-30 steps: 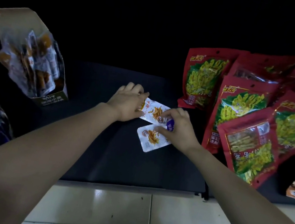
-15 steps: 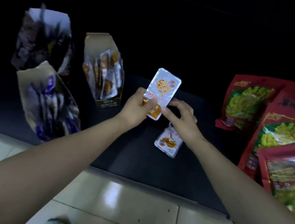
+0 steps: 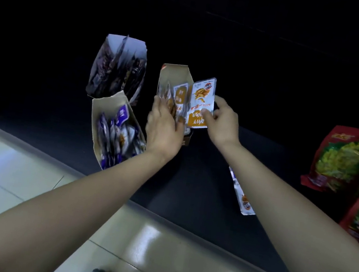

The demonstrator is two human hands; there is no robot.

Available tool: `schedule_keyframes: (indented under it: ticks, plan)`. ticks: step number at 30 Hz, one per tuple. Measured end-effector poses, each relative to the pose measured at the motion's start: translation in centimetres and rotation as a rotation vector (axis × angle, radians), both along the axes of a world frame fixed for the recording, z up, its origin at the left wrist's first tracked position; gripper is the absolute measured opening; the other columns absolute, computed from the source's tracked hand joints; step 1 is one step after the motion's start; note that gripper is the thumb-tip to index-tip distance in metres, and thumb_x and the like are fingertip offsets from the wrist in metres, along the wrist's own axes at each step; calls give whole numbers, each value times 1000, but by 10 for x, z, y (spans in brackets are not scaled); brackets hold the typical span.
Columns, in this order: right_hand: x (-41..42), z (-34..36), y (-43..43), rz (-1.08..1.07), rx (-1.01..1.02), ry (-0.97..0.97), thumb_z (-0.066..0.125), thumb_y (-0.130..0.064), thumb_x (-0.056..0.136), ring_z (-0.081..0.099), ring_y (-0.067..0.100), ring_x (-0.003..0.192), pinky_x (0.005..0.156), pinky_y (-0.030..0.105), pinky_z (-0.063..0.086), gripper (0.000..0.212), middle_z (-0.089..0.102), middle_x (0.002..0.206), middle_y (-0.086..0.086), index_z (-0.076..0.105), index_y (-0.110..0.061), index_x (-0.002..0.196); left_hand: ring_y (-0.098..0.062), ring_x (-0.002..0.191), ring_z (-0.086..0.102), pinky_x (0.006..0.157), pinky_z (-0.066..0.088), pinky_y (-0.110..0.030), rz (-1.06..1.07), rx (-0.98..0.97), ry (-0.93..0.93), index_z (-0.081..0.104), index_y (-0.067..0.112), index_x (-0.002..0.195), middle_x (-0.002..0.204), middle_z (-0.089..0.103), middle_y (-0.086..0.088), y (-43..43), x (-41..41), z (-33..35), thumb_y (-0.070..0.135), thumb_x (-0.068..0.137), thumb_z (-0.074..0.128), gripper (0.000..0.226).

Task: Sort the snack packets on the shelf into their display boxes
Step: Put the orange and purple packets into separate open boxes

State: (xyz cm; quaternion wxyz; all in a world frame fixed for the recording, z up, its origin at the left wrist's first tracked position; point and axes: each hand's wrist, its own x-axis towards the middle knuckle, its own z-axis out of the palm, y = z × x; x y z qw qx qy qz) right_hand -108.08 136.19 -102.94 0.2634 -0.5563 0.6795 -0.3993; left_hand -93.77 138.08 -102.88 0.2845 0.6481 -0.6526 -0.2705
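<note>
My right hand pinches a white and orange snack packet by its lower edge, upright, right beside the orange display box. My left hand rests flat against the orange packets standing in that box, fingers spread over them. A second white packet lies flat on the dark shelf, partly hidden under my right forearm. Two more display boxes stand left of the orange one: a purple-packet box in front and a dark-packet box behind.
Several large red bags with green and yellow print lean in a stack at the right end of the shelf. Pale floor tiles run along the shelf's front edge. The back of the shelf is dark.
The orange packet passed from my left hand to my right and moved left to the orange box. My left hand dropped onto the packets in that box. The view has swung left.
</note>
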Motion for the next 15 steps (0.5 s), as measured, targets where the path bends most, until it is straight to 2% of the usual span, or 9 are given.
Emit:
schedule_keyframes:
  ticks: [2, 3, 5, 7, 9, 11, 13, 15]
  plan:
    - [10, -1, -5, 37, -20, 59, 58, -13, 94, 55, 8, 62, 63, 23, 45, 43, 55, 62, -9, 56, -21, 136, -31, 149, 9, 119, 14, -35, -65, 21, 66, 10, 5, 155, 164, -2, -13, 0, 2, -1, 15, 98, 51, 71]
    - [15, -1, -7, 67, -20, 89, 55, -13, 96, 54, 8, 64, 65, 24, 47, 44, 55, 65, -9, 54, -24, 138, -30, 150, 8, 119, 13, -33, -78, 20, 82, 9, 6, 156, 164, -3, -12, 0, 2, -1, 12, 98, 49, 71]
    - [24, -3, -13, 126, 33, 151, 48, -16, 99, 60, 18, 85, 82, 32, 51, 47, 63, 91, 4, 44, -24, 145, -29, 150, 7, 119, 12, -32, -75, 22, 84, 8, 5, 156, 164, -4, -12, 0, 3, -1, 8, 98, 47, 70]
    - [29, -3, -15, 152, 139, 155, 40, -19, 102, 55, 25, 106, 96, 35, 45, 48, 51, 119, 14, 34, -18, 150, -29, 150, 5, 120, 11, -34, -70, 22, 50, 8, 5, 155, 163, -5, -13, -1, 5, -2, 8, 97, 46, 70]
    - [26, -2, -10, 96, 149, 53, 36, -21, 103, 50, 18, 112, 97, 26, 40, 45, 43, 129, 11, 36, -13, 148, -31, 149, 2, 120, 10, -38, -67, -32, -25, 12, 4, 154, 163, -5, -15, -1, 7, -5, 10, 96, 49, 69]
    - [12, -4, 2, -16, 84, 18, 37, -23, 103, 47, 11, 109, 96, 21, 36, 43, 43, 132, 7, 42, -13, 145, -34, 148, 3, 119, 11, -44, -74, -141, -107, 19, 7, 154, 161, 2, -17, 0, 7, -9, 13, 93, 53, 69]
    - [-9, -12, 14, -94, 93, 129, 43, -23, 101, 52, 18, 112, 100, 28, 37, 41, 47, 130, 9, 48, -14, 140, -35, 147, 4, 118, 12, -50, -140, -223, -188, 22, 17, 155, 160, 7, -15, 1, 6, -14, 14, 91, 55, 73]
    - [-31, -21, 27, -131, 304, 320, 52, -27, 96, 47, 28, 124, 106, 41, 34, 48, 45, 135, 11, 42, -16, 142, -35, 149, 0, 117, 13, -56, -230, -237, -263, 17, 26, 157, 161, 7, -13, 2, 5, -21, 14, 90, 56, 78]
